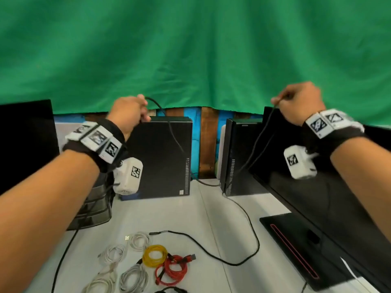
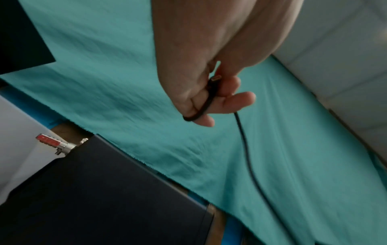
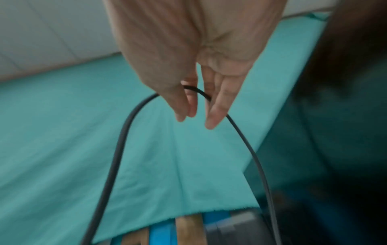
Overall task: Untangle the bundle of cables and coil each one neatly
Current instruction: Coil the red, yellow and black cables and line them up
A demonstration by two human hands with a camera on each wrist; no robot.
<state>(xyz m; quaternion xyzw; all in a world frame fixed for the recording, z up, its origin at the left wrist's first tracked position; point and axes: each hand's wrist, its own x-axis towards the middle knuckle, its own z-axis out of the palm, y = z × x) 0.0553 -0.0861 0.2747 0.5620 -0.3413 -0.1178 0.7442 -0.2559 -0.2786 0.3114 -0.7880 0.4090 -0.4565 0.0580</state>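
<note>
So we've got the black cable (image 1: 172, 132) lifted up in front of the green cloth (image 1: 190, 49): our left hand (image 1: 129, 112) has its fingers curled round one end, plug tucked inside the fist, and our right hand (image 1: 300, 102) pinches the cable further along. Where it sags behind the computer case (image 1: 163, 157) we lose track of it. Down on the table (image 1: 211, 225) sit coiled white, yellow (image 1: 155, 255) and red (image 1: 172, 269) cables, the nearest ones cut off by the frame edge.

Thin black cable (image 1: 251, 240) slack, apparently uncoiled; coloured coils (image 1: 152, 255) on table.
</note>
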